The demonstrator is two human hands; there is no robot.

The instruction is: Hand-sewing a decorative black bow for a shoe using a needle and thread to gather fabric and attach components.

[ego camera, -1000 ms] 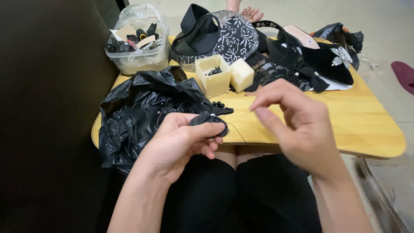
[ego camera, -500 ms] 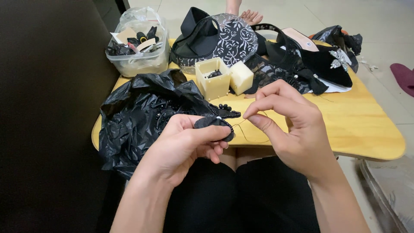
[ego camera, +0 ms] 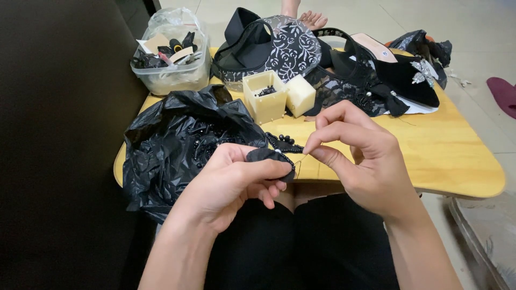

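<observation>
My left hand (ego camera: 234, 180) grips a small black fabric piece (ego camera: 269, 157) edged with black beads, just in front of the wooden table's near edge. My right hand (ego camera: 357, 158) pinches a thin needle (ego camera: 302, 159) between thumb and forefinger, its tip touching the fabric piece. A short string of black beads (ego camera: 285, 142) lies on the table just behind my hands. Both hands hover over my lap.
A black plastic bag (ego camera: 183, 142) with beads spreads over the small wooden table (ego camera: 451, 150). Behind it stand an open cream box (ego camera: 263, 96) with beads, its lid (ego camera: 300, 95), a clear tub of trimmings (ego camera: 172, 53), black shoes (ego camera: 398, 72) and patterned fabric (ego camera: 285, 45). A person's bare foot (ego camera: 312, 19) is beyond.
My right hand came down from higher up and moved left, closing in on the fabric piece. The left hand kept its grip and barely shifted.
</observation>
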